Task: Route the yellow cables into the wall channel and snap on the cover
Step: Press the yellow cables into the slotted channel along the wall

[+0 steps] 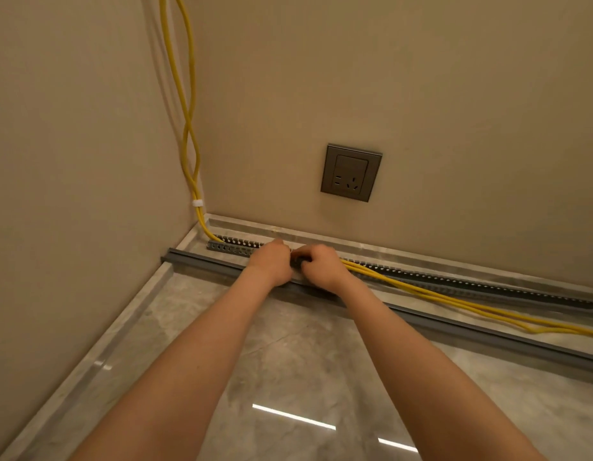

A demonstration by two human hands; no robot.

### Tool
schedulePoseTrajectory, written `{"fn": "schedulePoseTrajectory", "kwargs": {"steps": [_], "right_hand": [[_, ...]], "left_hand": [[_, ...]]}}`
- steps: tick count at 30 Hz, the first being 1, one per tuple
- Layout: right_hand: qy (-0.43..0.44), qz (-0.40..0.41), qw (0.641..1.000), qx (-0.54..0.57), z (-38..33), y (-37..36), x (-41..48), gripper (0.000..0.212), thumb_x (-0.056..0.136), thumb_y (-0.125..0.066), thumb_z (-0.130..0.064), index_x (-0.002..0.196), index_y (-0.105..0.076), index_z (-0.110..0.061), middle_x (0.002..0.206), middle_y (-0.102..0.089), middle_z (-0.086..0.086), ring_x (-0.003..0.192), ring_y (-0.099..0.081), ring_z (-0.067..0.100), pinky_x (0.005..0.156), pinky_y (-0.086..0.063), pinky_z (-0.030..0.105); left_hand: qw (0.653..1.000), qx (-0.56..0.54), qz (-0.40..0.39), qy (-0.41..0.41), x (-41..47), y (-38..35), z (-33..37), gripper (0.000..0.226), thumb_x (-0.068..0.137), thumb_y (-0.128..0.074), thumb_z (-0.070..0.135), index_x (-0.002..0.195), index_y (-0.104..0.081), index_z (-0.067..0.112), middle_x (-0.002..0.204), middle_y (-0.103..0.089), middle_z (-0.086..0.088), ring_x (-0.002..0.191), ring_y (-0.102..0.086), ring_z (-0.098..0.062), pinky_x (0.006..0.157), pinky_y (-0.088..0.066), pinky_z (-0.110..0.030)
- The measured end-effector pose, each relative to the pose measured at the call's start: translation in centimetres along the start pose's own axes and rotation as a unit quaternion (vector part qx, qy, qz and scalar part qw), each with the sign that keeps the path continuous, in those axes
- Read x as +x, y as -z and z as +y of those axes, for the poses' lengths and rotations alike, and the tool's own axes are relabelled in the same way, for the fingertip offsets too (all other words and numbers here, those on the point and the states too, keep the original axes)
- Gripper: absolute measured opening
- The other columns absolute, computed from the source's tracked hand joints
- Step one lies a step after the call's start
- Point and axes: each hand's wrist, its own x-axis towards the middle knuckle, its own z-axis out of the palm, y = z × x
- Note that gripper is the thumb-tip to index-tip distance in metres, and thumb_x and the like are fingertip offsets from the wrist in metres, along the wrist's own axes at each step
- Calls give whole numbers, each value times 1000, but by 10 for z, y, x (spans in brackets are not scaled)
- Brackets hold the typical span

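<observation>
Yellow cables (431,294) come down the room corner, pass a white tie (197,203) and enter the left end of a grey slotted channel (454,281) that lies along the skirting. To the right of my hands the cables lie outside the channel, across the floor. My left hand (271,261) and my right hand (320,262) sit side by side on the channel, both with fingers curled down onto the cables at its top. The long grey cover (488,331) lies loose on the floor, parallel to the channel, under my wrists.
A grey wall socket (351,173) is on the beige wall above the channel. The marble skirting (388,251) runs along both walls and meets in the corner at left. The glossy marble floor (288,344) reflects ceiling lights.
</observation>
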Motion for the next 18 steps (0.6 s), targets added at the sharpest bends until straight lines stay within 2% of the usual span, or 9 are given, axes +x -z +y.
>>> {"fn": "schedulePoseTrajectory", "kwargs": {"steps": [3, 6, 10, 14, 18], "right_hand": [[13, 77, 995, -69, 11, 0, -10, 40, 85, -45, 0, 119, -64, -8, 123, -63, 14, 118, -53, 30, 99, -45, 36], [20, 92, 982, -162, 30, 5, -21, 40, 87, -45, -2, 123, -61, -6, 125, -58, 13, 120, -48, 30, 100, -41, 34], [23, 118, 959, -258, 34, 0, -33, 34, 89, -44, 1, 121, -56, -1, 124, -51, 17, 117, -45, 32, 97, -38, 36], [-2, 106, 963, -246, 30, -5, -36, 35, 87, -44, 5, 121, -51, 3, 125, -51, 19, 118, -46, 32, 99, -39, 35], [-21, 63, 968, -242, 30, 5, -36, 33, 89, -47, -4, 121, -53, 0, 126, -52, 15, 119, -48, 29, 96, -44, 34]], "left_hand": [[999, 21, -20, 14, 0, -1, 4, 38, 89, -49, 14, 125, -54, 2, 130, -48, -15, 121, -51, -33, 103, -44, -42], [998, 45, -32, 17, -3, -3, 11, 44, 89, -48, 15, 131, -47, 4, 134, -42, -13, 123, -48, -34, 105, -41, -46], [998, 60, -31, 11, -4, -6, 14, 51, 90, -49, 18, 139, -38, 11, 137, -37, -15, 123, -48, -36, 99, -44, -41], [993, 107, -49, -2, -4, -7, 15, 56, 90, -49, 21, 144, -33, 22, 139, -35, -16, 124, -47, -37, 99, -43, -42], [990, 124, -73, 3, -2, -7, 17, 57, 91, -46, 21, 146, -30, 27, 145, -30, -15, 128, -43, -39, 110, -32, -53]]}}
